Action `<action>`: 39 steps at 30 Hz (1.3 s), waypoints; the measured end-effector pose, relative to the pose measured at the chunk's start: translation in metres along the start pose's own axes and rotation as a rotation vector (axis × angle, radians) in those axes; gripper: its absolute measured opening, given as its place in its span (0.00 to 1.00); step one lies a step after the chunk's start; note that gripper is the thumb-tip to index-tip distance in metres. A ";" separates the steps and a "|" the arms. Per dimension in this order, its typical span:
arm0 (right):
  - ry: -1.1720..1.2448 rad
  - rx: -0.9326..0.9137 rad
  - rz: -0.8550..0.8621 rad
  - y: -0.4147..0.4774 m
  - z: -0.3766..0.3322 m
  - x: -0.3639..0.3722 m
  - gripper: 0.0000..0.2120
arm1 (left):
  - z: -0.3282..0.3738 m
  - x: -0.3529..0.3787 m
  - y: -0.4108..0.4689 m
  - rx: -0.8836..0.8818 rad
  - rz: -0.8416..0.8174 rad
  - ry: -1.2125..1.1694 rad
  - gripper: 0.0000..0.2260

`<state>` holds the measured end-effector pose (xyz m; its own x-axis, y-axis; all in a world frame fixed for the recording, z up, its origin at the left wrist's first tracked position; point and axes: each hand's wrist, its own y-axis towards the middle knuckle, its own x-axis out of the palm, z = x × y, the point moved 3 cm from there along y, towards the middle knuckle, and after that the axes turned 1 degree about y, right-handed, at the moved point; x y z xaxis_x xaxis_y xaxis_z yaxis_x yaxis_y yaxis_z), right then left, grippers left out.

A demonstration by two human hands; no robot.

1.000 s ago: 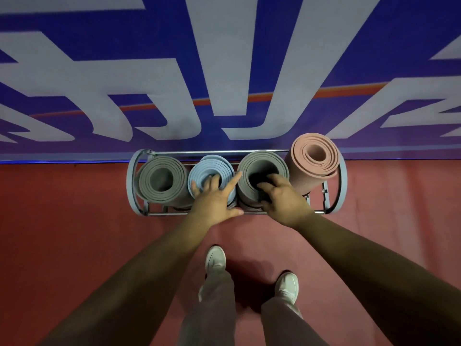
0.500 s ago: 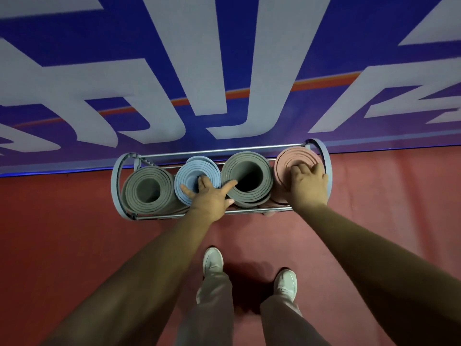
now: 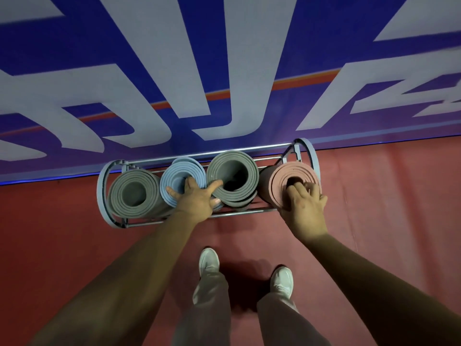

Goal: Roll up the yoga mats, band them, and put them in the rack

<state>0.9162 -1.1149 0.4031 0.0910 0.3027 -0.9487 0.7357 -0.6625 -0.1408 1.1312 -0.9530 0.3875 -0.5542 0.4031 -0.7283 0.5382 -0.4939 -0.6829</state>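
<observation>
A grey wire rack [image 3: 102,188] stands on the floor against the wall, holding several rolled mats upright. From left to right they are a grey mat [image 3: 124,193], a light blue mat [image 3: 174,173], a second grey mat [image 3: 234,168] and a pink mat [image 3: 287,173]. My left hand [image 3: 197,198] lies spread over the top of the blue mat, its forefinger reaching onto the rim of the second grey mat. My right hand [image 3: 305,203] grips the near rim of the pink mat, with fingertips hooked into its hollow core. No bands are visible from above.
A blue wall banner [image 3: 224,71] with large white letters rises right behind the rack. Red floor matting [image 3: 62,245] spreads to both sides. My two white shoes [image 3: 209,260] stand just in front of the rack.
My right hand went from the second grey mat to the pink mat and now hooks into its core; the pink mat sits lower in the rack. My left hand stayed on the blue mat.
</observation>
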 end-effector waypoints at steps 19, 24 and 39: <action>-0.204 -0.028 -0.218 0.036 -0.011 0.006 0.19 | 0.008 0.025 -0.018 0.076 0.244 0.041 0.25; -0.300 -0.045 -0.245 0.043 -0.007 0.011 0.20 | 0.019 0.030 -0.019 0.043 0.197 -0.017 0.25; -0.315 -0.045 -0.351 0.030 -0.010 -0.040 0.21 | 0.013 -0.019 -0.070 0.023 0.177 -0.084 0.23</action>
<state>0.9410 -1.1396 0.4397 -0.3711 0.2761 -0.8866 0.7144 -0.5251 -0.4625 1.0960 -0.9360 0.4499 -0.5035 0.2435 -0.8290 0.6178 -0.5694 -0.5424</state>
